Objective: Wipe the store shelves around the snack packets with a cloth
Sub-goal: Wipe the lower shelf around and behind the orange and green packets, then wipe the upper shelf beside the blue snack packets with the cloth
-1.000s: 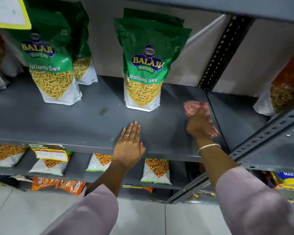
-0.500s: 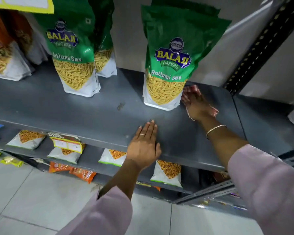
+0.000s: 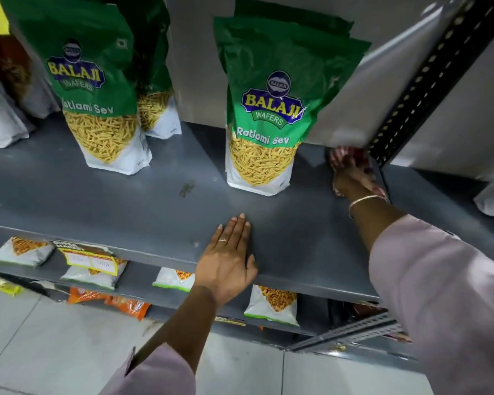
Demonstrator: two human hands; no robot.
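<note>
Head view, my left hand (image 3: 228,260) flat and open on the grey shelf's (image 3: 126,206) front edge, my right hand (image 3: 352,181) pressing the pink cloth (image 3: 345,158) into the back corner, just right of an upright green snack packet (image 3: 268,109), another packet (image 3: 97,86) further left.

Both arms wear long, loose sleeves of pale pink-lilac fabric, plain, with no print. Left sleeve (image 3: 157,372) ends mid-forearm; a small notch or slit shows at its cuff edge. Right sleeve (image 3: 445,303) is wide and ends above the wrist. Left hand (image 3: 227,260): thin ring with a light metal band on one finger. Right hand (image 3: 351,178): slim gold-toned bangle (image 3: 364,199) at the wrist. Fingernails short, pale, unpainted.
</note>
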